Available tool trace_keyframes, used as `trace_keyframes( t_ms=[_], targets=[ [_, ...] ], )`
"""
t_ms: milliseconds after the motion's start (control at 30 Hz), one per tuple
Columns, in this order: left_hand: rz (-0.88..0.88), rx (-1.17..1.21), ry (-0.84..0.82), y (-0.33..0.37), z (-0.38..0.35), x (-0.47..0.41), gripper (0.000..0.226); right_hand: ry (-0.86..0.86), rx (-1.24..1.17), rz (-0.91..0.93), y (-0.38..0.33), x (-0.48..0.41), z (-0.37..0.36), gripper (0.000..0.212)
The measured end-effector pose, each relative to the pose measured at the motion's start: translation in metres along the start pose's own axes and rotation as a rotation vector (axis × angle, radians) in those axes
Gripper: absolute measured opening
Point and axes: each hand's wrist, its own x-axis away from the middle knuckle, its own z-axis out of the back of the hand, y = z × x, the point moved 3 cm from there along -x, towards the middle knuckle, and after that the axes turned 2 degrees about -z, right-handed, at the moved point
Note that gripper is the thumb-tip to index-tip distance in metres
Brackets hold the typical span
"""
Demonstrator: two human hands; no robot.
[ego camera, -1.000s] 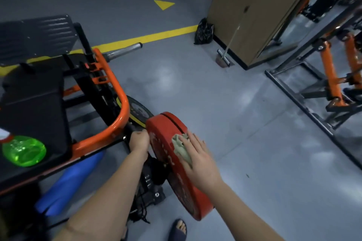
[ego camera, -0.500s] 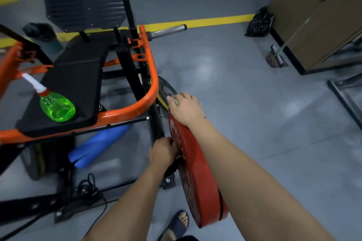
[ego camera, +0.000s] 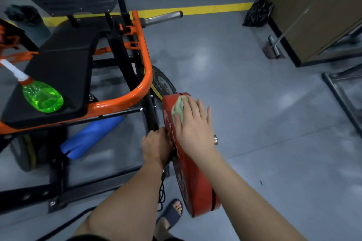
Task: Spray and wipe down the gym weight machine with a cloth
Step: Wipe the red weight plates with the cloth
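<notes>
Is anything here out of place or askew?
The green spray bottle lies on its side on the black seat pad, near its edge, where it might roll or leak. Nothing looks spilled.

Glossy grey floor (ego camera: 244,103), yellow line (ego camera: 215,9), brown cabinet (ego camera: 313,6), black bag (ego camera: 257,12) beside it

On the seat pad (ego camera: 64,64), spray bottle (ego camera: 42,98) — rightward, weight plate (ego camera: 197,191) (cloth (ego camera: 178,108) on it).

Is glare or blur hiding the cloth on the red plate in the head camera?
Head view: the cloth under the right hand on the red plate shows clearly, only slightly soft. Head view: pale glare patches lie on the grey floor, not on the plate. Head view: the frame's lower left edge is smeared.
</notes>
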Motion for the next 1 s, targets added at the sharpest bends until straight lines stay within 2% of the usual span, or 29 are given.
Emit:
trace_keyframes(
  t_ms=[133, 200, 267, 400, 533, 667, 900, 1000],
  targets=[
    [0.021, -0.004, 0.009, 0.002, 0.004, 0.002, 0.017, -0.349, -0.096, -0.214, -0.002, -0.099, -0.013, 0.056],
    [0.033, -0.018, -0.009, 0.000, 0.004, 0.001, 0.014, -0.424, -0.064, -0.249, -0.003, -0.118, -0.016, 0.051],
    [0.028, -0.005, -0.001, -0.001, 0.004, 0.002, 0.013, -0.355, -0.017, -0.147, -0.002, -0.107, -0.017, 0.051],
    [0.007, 0.022, 0.008, 0.004, 0.008, 0.001, 0.016, -0.025, -0.153, 0.070, 0.016, -0.024, 0.002, 0.055],
    [-0.012, 0.033, 0.010, 0.002, 0.007, 0.001, 0.020, 0.073, -0.252, 0.071, 0.031, 0.064, 0.015, 0.049],
    [-0.032, 0.072, 0.034, 0.000, 0.008, 0.002, 0.022, 0.071, -0.209, 0.029, 0.035, 0.089, 0.014, 0.052],
    [-0.047, 0.097, 0.067, 0.003, 0.013, 0.005, 0.019, -0.090, -0.109, -0.105, 0.008, -0.016, 0.003, 0.062],
    [-0.046, 0.081, 0.045, 0.004, 0.014, 0.005, 0.021, -0.057, -0.110, -0.118, 0.002, -0.019, 0.003, 0.061]
  ],
)
